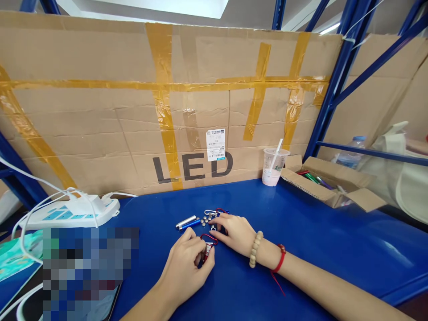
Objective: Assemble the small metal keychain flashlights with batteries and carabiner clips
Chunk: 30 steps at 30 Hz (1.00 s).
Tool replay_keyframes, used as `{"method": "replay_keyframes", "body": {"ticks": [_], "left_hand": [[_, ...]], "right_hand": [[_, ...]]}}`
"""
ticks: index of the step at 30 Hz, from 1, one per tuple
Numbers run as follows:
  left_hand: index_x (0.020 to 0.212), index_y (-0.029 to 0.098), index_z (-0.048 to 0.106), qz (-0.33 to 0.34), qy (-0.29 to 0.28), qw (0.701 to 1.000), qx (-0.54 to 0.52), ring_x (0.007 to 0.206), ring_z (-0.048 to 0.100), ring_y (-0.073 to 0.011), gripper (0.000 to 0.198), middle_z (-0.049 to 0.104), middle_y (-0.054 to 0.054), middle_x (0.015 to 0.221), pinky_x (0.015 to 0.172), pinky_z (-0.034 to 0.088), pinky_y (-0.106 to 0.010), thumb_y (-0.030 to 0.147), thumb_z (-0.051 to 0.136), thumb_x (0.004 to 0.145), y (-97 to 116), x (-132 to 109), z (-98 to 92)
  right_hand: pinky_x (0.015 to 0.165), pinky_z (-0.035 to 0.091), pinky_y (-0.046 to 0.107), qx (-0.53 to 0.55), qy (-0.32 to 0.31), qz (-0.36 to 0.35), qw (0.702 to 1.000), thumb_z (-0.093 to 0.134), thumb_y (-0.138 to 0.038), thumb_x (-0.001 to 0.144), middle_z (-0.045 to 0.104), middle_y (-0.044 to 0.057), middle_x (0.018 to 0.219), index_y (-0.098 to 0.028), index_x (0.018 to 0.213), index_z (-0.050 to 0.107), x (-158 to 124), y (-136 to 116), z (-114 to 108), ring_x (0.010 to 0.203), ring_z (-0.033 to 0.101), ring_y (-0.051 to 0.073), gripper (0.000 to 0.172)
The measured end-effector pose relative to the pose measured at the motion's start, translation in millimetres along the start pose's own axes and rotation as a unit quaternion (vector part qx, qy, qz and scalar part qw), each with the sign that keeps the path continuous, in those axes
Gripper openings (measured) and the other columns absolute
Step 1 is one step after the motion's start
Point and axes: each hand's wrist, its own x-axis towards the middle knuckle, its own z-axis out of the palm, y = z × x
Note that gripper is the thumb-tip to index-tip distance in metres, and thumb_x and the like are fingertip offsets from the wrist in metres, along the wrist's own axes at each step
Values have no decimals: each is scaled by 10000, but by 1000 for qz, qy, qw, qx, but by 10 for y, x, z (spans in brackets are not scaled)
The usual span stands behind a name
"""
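My left hand (189, 261) is closed around a small red metal flashlight (207, 252), whose lower part my fingers and thumb hide. A red carabiner clip (210, 238) sticks out at its top end. My right hand (234, 227) reaches over the small parts with thumb and index finger apart, nothing visible between them. Under and beside its fingertips are several small silver button cells (204, 221) and a small silver cap-like piece (213, 228). To their left lie a silver tube (186, 222) and a blue tube (190, 225), side by side. A silver carabiner clip (210, 213) rests behind the cells.
A blue tabletop (301, 236) carries everything. At the back right stand a plastic cup (272, 167) with a straw and an open cardboard box (321, 183) holding coloured tubes. On the left are a white power strip (76, 214) with cables and a pixelated dark device (90, 272). Taped cardboard (127, 133) walls the back.
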Motion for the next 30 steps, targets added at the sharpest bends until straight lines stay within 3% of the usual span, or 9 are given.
{"method": "replay_keyframes", "body": {"ticks": [7, 15, 21, 25, 30], "left_hand": [[517, 163, 304, -16, -14, 1000, -3, 583, 445, -124, 363, 438, 16, 456, 513, 394, -216, 237, 405, 858, 5, 3, -2], [520, 168, 296, -30, -31, 999, 1, 599, 450, -134, 363, 452, 12, 465, 541, 409, -235, 246, 395, 860, 6, 7, -18], [510, 168, 303, -21, -16, 1000, 4, 589, 455, -134, 368, 450, 13, 456, 537, 413, -235, 244, 395, 859, 8, 23, -26], [502, 170, 318, -20, -8, 1000, 7, 582, 452, -132, 369, 453, 13, 452, 524, 409, -228, 239, 403, 854, 15, 20, -34], [494, 178, 351, -14, -4, 1000, 9, 579, 443, -133, 367, 453, 10, 450, 521, 410, -230, 231, 412, 851, 19, 18, -41]], "right_hand": [[628, 408, 251, 6, -16, -8, 1000, 497, -317, 868, 655, 7, 953, -235, 996, 633, -27, -22, -20, 812, 612, 159, 204], [588, 384, 239, 25, -10, -11, 1000, 538, -306, 837, 645, -2, 903, -216, 900, 616, -44, -10, -19, 680, 568, 122, 134], [576, 387, 229, 34, -1, -16, 999, 537, -280, 837, 639, -4, 947, -227, 927, 620, -46, -10, 3, 652, 558, 105, 134], [596, 416, 225, 37, 3, -25, 999, 523, -249, 842, 641, 8, 992, -234, 1058, 601, -48, -35, 4, 663, 569, 104, 229], [585, 432, 209, 44, 43, -34, 998, 508, -225, 845, 618, -1, 1068, -256, 1061, 613, -55, -52, -16, 619, 563, 74, 242]]}}
